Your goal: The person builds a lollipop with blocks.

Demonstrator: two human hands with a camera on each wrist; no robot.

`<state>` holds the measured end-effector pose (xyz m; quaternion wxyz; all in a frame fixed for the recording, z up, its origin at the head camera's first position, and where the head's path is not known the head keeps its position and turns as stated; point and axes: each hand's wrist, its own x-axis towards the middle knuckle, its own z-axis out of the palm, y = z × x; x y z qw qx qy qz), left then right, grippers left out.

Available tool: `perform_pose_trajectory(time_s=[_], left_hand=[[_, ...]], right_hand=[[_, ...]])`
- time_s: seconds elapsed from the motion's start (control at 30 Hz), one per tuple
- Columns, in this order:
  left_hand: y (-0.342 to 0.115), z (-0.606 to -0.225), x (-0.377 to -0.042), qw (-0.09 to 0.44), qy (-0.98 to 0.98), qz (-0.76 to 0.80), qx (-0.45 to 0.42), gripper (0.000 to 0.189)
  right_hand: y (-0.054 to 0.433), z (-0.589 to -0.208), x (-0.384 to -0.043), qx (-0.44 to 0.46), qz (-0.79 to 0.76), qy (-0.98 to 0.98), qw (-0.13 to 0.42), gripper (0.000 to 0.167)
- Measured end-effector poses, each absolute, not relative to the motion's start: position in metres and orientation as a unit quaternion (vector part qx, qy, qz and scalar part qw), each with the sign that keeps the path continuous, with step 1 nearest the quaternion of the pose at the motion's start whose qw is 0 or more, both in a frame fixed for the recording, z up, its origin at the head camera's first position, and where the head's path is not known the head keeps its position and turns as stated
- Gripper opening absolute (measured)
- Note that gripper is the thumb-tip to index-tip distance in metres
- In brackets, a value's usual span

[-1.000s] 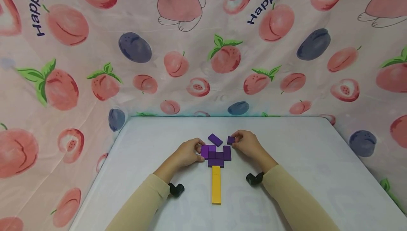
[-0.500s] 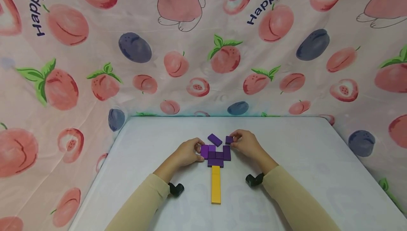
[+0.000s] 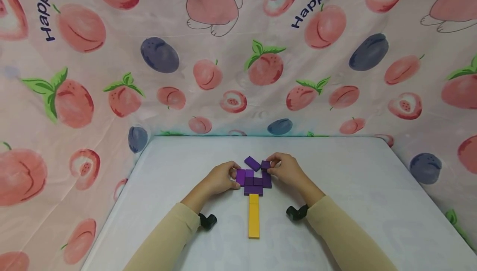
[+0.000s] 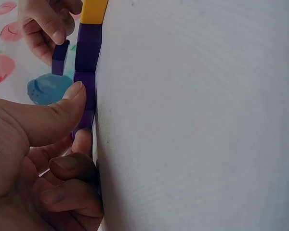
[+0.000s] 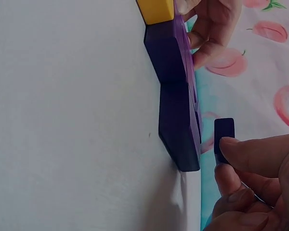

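My right hand (image 3: pixel 287 170) pinches a small purple block (image 3: pixel 265 164) between thumb and fingertips. In the right wrist view this small block (image 5: pixel 224 129) is raised off the table, beyond the end of the purple row. My left hand (image 3: pixel 220 178) grips the leftmost purple block (image 3: pixel 240 177) by its ends, thumb on the near end. Several flat purple blocks lie together in a cup-like shape, with an upright-lying purple block (image 3: pixel 267 180) on the right side. Below them runs a straight yellow strip of blocks (image 3: pixel 254 219). Behind lies a slanted loose purple block (image 3: pixel 252 163).
Everything lies on a white table (image 3: pixel 335 229) with a fruit-print cloth (image 3: pixel 231 76) hanging behind and at the sides. A black wrist-worn device (image 3: pixel 208 221) sticks out from the left sleeve, another black device (image 3: pixel 296 213) from the right.
My right hand has moved left with the small purple block, which now overlaps the top of the right-side purple block in the head view. My left hand has stayed in place.
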<state>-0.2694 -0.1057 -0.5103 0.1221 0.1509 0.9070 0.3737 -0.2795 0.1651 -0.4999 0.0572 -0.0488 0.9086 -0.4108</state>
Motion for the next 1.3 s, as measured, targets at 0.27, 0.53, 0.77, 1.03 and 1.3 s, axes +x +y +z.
perform_pose_trajectory(time_s=[0.27,0.53,0.77,1.03,1.3], left_hand=[[-0.105,-0.512,-0.270,0.120,0.909,0.371,0.150,0.054],[-0.105,-0.511,-0.269,0.119,0.909,0.371,0.151,0.054],[-0.106,-0.511,-0.269,0.120,0.909,0.370,0.150,0.054],[-0.106,-0.511,-0.269,0.121,0.909,0.371,0.148,0.053],[-0.105,-0.511,-0.269,0.119,0.910,0.367,0.151,0.053]], right_hand=[[0.160,-0.502,-0.277,-0.055,-0.412,0.907,0.069,0.030],[0.154,-0.501,-0.276,-0.062,-0.413,0.904,0.093,0.028],[0.149,-0.502,-0.275,-0.072,-0.397,0.910,0.095,0.027],[0.145,-0.503,-0.275,-0.075,-0.385,0.915,0.096,0.025],[0.146,-0.504,-0.275,-0.085,-0.381,0.916,0.096,0.024]])
